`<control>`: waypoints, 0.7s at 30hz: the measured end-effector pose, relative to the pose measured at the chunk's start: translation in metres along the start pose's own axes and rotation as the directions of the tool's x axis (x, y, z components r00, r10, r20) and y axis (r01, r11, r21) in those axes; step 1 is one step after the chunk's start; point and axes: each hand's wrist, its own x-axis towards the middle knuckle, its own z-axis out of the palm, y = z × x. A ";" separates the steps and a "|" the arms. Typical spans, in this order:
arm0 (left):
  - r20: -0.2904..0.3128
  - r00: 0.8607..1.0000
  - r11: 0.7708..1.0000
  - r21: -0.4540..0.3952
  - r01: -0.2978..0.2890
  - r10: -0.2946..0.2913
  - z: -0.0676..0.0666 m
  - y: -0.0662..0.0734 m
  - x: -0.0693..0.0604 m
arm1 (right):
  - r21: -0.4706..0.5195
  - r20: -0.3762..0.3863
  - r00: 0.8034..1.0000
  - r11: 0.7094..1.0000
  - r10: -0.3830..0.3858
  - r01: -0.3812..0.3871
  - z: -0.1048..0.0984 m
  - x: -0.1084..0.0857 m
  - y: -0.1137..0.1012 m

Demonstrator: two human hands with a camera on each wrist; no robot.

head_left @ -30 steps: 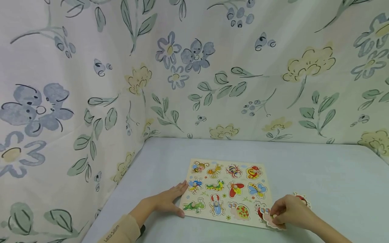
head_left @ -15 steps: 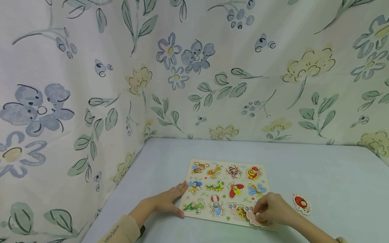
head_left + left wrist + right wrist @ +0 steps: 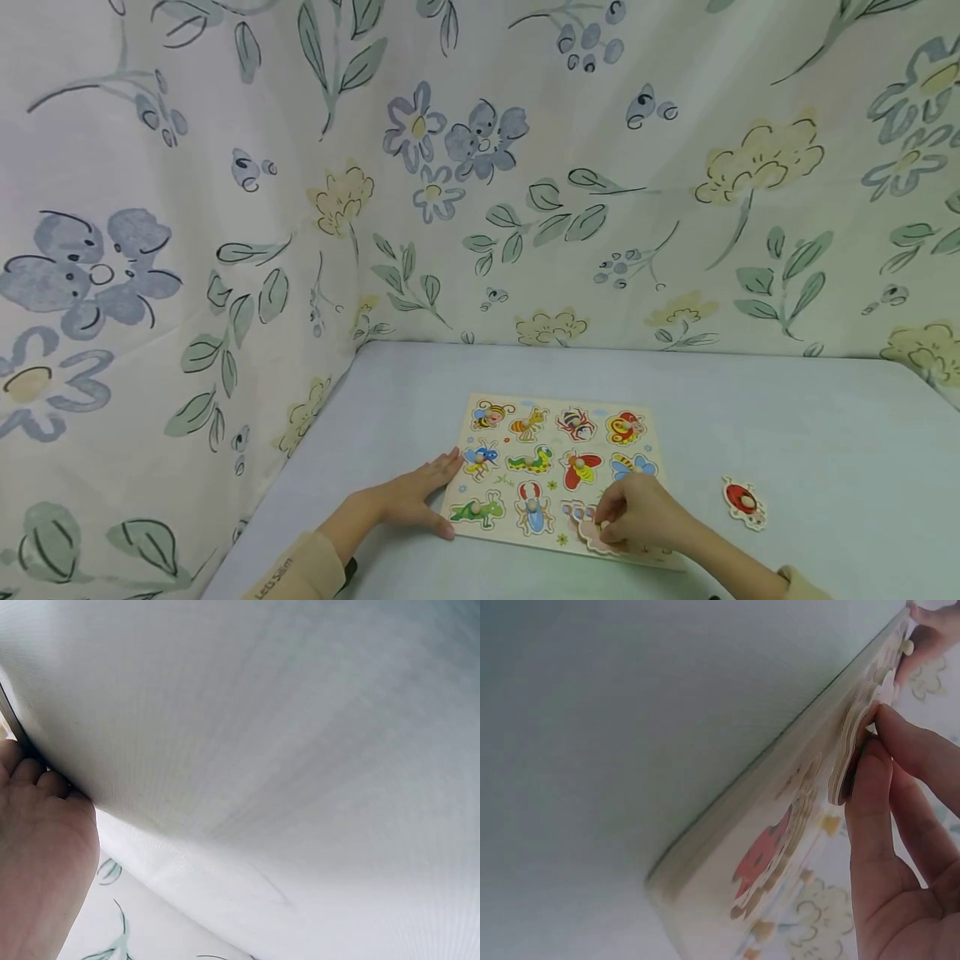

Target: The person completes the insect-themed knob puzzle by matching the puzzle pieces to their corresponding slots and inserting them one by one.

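A wooden peg puzzle board [image 3: 517, 537] with cartoon insects lies flat on the table. My right hand [image 3: 648, 512] pinches the small knob of a pale pink snail-shaped puzzle piece [image 3: 587, 538] between thumb and fingers. That piece hovers over or touches the snail picture in the front row; the hand hides part of both. Seen from the right wrist, the piece [image 3: 846, 761] is tilted against the board face, near a printed ladybug [image 3: 765, 851]. With fingers spread, my left hand [image 3: 412, 502] rests at the board's left edge.
A red ladybug piece [image 3: 745, 502] with a knob lies on the table right of the board. Several knobbed pieces, such as a green grasshopper [image 3: 487, 507], sit in the board. Floral curtain [image 3: 570, 250] hangs behind and left of the white table [image 3: 825, 433].
My right hand has moved left with the snail piece, from the board's right corner to the snail picture. The ladybug piece has come fully into view. My left hand stays put.
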 end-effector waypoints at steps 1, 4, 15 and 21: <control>0.000 1.000 1.000 -0.001 0.000 0.000 0.000 0.000 0.000 | 0.003 -0.002 1.000 1.000 0.005 -0.005 0.001 0.001 -0.001; 0.001 1.000 1.000 -0.005 0.004 -0.004 0.000 0.000 0.000 | 0.004 -0.012 1.000 1.000 0.011 -0.011 0.003 0.005 -0.003; 0.000 1.000 1.000 -0.007 -0.006 0.006 0.001 -0.003 0.001 | -0.010 -0.033 0.999 1.000 0.007 -0.008 0.008 0.013 -0.006; 0.001 1.000 1.000 -0.002 -0.010 0.010 0.002 -0.005 0.002 | -0.023 -0.038 0.999 0.999 -0.033 0.033 0.009 0.014 -0.004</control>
